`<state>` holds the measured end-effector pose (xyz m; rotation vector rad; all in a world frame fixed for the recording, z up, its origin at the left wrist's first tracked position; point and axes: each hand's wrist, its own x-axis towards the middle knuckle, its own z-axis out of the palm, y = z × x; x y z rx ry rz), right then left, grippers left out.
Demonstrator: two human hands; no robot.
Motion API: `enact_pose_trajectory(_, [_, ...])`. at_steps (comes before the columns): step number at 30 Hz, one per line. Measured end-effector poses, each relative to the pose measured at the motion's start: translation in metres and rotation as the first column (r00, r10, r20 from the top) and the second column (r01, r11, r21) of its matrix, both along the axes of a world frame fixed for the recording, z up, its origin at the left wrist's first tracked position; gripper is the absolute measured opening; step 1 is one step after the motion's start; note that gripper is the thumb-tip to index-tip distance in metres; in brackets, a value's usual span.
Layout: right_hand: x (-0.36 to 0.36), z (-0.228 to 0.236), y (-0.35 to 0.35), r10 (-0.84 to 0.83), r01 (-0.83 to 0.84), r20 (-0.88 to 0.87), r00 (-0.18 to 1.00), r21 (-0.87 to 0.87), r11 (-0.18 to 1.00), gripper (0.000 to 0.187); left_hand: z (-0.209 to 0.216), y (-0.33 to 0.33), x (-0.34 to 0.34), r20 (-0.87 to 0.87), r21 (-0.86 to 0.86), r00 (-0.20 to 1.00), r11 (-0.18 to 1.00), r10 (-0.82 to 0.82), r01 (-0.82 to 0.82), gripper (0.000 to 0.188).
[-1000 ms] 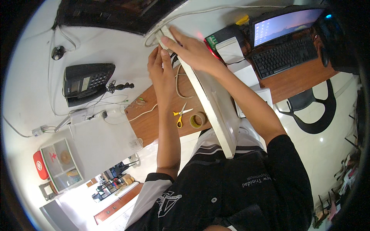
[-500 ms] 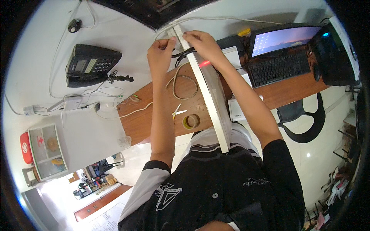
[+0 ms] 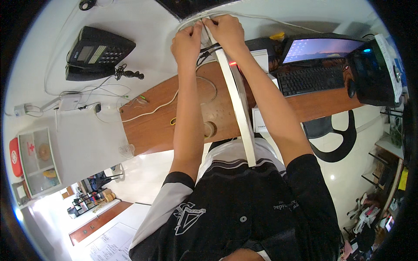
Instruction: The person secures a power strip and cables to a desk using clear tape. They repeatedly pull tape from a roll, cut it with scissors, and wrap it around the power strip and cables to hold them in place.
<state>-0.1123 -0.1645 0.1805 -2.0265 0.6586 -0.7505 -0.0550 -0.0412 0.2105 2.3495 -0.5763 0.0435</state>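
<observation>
A flat panel with a white edge (image 3: 238, 100) stands on its side, seen nearly edge-on, its near end close to my shirt. At its far end my left hand (image 3: 186, 45) is closed, thumb and finger pinched beside the edge. My right hand (image 3: 227, 35) is closed too, its fingertips at the same edge, almost meeting the left. Whatever the fingertips pinch is too small to make out. Just below the hands, a black cable (image 3: 210, 51) lies across the panel. A tape roll (image 3: 210, 129) rests on the desk, partly behind my left forearm, which hides most of the scissors (image 3: 173, 121).
The brown wooden desk (image 3: 148, 137) carries a keyboard (image 3: 310, 81), a monitor (image 3: 320, 50) and a black computer case (image 3: 373, 74) on the right. A desk phone (image 3: 100, 54) is at the left by the wall, above loose cables. A black chair (image 3: 337, 139) stands at right.
Both hands have moved farther away along the panel's edge and closer together. The scissors, visible before, are now mostly behind my left forearm. The whole view has shifted slightly.
</observation>
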Motion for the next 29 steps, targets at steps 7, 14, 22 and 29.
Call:
enact_pose_trajectory(7, [-0.004, -0.007, -0.014, 0.202, -0.203, -0.027, 0.979, -0.022, 0.979, 0.044, -0.014, 0.016, 0.007, -0.129, -0.079, 0.979, 0.986, -0.156, 0.147, 0.051])
enact_pose_trajectory(14, [0.001, -0.002, -0.013, 0.071, -0.079, -0.074, 0.995, -0.107, 0.991, 0.047, -0.013, 0.000, 0.004, 0.066, 0.016, 0.997, 0.999, -0.042, 0.041, 0.054])
enact_pose_trajectory(22, [0.011, -0.020, -0.024, 0.100, -0.082, 0.078, 0.992, -0.206, 0.975, 0.037, 0.005, 0.006, 0.028, -0.247, 0.018, 0.914, 0.941, -0.322, 0.337, 0.056])
enact_pose_trajectory(29, [0.016, -0.013, -0.023, 0.295, -0.294, -0.030, 0.955, 0.023, 0.956, 0.038, -0.026, 0.011, 0.040, -0.219, -0.210, 0.935, 0.949, -0.279, 0.234, 0.057])
